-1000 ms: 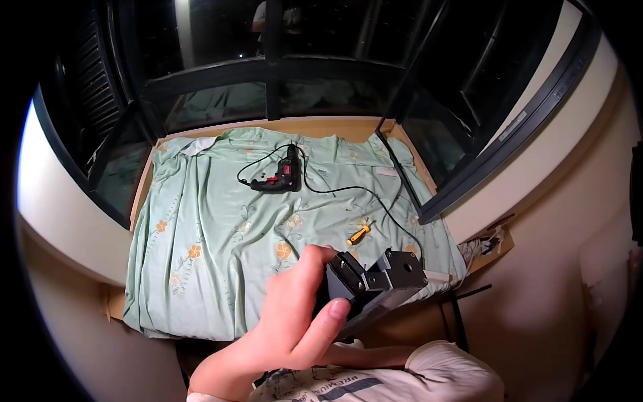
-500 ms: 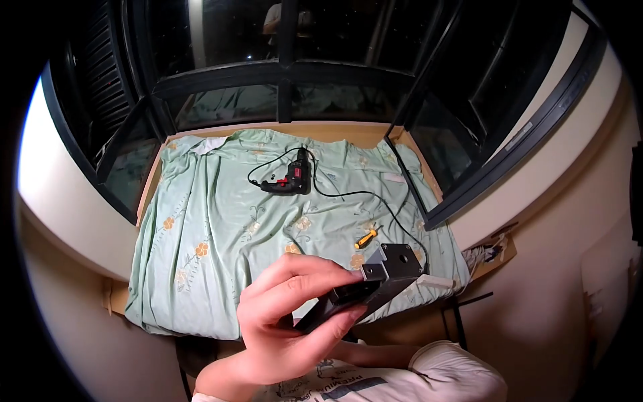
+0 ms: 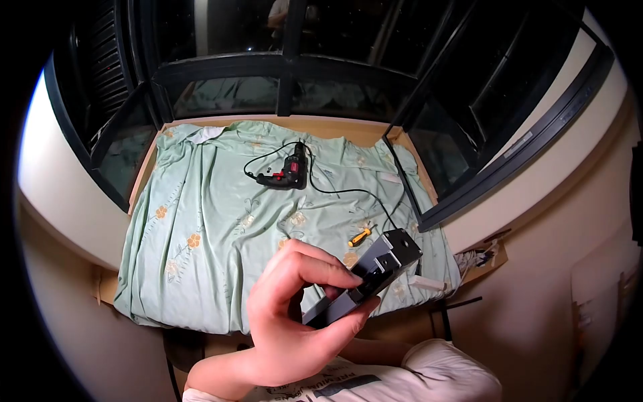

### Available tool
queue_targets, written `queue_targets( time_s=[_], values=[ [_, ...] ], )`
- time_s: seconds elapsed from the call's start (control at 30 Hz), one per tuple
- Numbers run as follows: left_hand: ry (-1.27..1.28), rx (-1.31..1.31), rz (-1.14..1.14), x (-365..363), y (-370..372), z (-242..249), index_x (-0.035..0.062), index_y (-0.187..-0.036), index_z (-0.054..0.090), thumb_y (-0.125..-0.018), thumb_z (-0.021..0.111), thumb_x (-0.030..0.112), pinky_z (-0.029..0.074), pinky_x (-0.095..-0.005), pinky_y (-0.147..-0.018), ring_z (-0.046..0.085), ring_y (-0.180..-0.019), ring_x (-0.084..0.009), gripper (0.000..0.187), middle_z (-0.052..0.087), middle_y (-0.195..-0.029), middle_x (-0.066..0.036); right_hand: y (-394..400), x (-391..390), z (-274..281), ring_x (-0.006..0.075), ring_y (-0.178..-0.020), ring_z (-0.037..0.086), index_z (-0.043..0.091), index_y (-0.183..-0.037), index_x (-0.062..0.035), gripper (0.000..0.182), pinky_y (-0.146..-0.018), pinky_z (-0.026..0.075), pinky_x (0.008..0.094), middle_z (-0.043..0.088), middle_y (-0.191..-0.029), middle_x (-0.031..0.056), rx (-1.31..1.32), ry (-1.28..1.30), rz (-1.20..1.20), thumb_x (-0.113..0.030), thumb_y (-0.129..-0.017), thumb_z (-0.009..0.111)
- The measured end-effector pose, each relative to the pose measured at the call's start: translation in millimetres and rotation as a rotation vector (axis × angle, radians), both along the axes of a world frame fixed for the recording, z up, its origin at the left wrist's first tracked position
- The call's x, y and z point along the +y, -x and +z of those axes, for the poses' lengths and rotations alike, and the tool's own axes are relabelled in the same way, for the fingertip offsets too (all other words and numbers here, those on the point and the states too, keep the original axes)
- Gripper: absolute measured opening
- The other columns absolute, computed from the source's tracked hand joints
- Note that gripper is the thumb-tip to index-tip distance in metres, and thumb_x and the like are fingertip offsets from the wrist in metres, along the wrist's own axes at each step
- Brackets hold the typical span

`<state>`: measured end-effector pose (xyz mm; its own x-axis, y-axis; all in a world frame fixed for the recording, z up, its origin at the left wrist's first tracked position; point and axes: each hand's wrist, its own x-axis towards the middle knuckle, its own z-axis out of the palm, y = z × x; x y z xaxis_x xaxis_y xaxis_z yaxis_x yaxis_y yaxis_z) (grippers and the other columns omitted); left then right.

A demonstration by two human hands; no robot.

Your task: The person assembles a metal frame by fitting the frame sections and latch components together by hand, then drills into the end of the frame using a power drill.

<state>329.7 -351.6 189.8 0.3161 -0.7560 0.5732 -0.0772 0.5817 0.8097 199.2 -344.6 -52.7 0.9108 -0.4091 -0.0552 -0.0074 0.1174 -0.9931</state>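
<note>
My left hand [image 3: 291, 321] is closed around a long black metal housing [image 3: 392, 258], low in the middle of the view. Its thumb presses the near side and its fingers reach over the top edge. The housing tilts up to the right, with a small hole in its end plate and an open recess along the side towards me. My right forearm [image 3: 375, 350] runs in behind my left hand; the right hand itself is hidden there, so its fingers cannot be made out. Just beyond the housing, a yellow and black screwdriver [image 3: 360, 237] lies on the green flowered cloth [image 3: 221, 268].
A black corded power drill [image 3: 288, 172] lies farther back on the cloth, its cable [image 3: 351, 191] running right. A white block [image 3: 429, 283] rests at the near right edge. Dark-framed windows [image 3: 228, 70] enclose the back, and a window sash [image 3: 462, 181] juts in on the right.
My left hand has turned the housing, so more of its recessed side shows. The fingers have shifted along its edge. The whole view has moved slightly.
</note>
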Motion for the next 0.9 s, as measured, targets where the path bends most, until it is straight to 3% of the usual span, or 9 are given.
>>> queue_targets(
  time_s=[0.03, 0.43, 0.67, 0.9],
  values=[
    [0.02, 0.072, 0.007, -1, 2, 1, 0.002, -0.094, 0.066, -0.068, 0.084, -0.009, 0.047, -0.0252, -0.067, 0.057, -0.074, -0.0127, 0.033, 0.064, -0.092, -0.008, 0, 0, 1, 0.0194, -0.118, 0.062, 0.07, -0.122, -0.0076, 0.033, -0.103, 0.046, 0.0364, 0.069, -0.125, 0.0074, 0.002, 0.0, -0.001, -0.027, -0.096, 0.074],
    [-0.02, 0.116, -0.071, 2, -1, 3, -0.0009, -0.096, 0.067, -0.07, 0.085, -0.007, 0.053, -0.0251, -0.068, 0.064, -0.082, -0.0134, 0.033, 0.067, -0.097, -0.01, 2, -1, 3, 0.019, -0.119, 0.061, 0.07, -0.122, -0.0076, 0.033, -0.104, 0.046, 0.0361, 0.069, -0.125, 0.0072, 0.005, -0.019, 0.008, -0.028, -0.097, 0.072],
    [-0.036, 0.13, -0.11, 8, -9, -3, -0.0039, -0.098, 0.072, -0.069, 0.091, -0.002, 0.054, -0.0262, -0.07, 0.066, -0.078, -0.0145, 0.034, 0.071, -0.093, -0.012, 3, 0, 4, 0.0187, -0.119, 0.061, 0.07, -0.122, -0.0076, 0.032, -0.104, 0.046, 0.036, 0.069, -0.125, 0.0071, 0.003, -0.026, 0.015, -0.028, -0.097, 0.072],
    [-0.045, 0.3, -0.339, 8, -23, -2, -0.0082, -0.105, 0.073, -0.073, 0.089, -0.002, 0.056, -0.0273, -0.074, 0.07, -0.083, -0.0163, 0.037, 0.073, -0.094, -0.015, 4, 0, 6, 0.0185, -0.119, 0.061, 0.07, -0.122, -0.0077, 0.032, -0.104, 0.046, 0.0358, 0.068, -0.125, 0.0071, 0.002, -0.013, 0.059, -0.028, -0.098, 0.071]
  ],
)
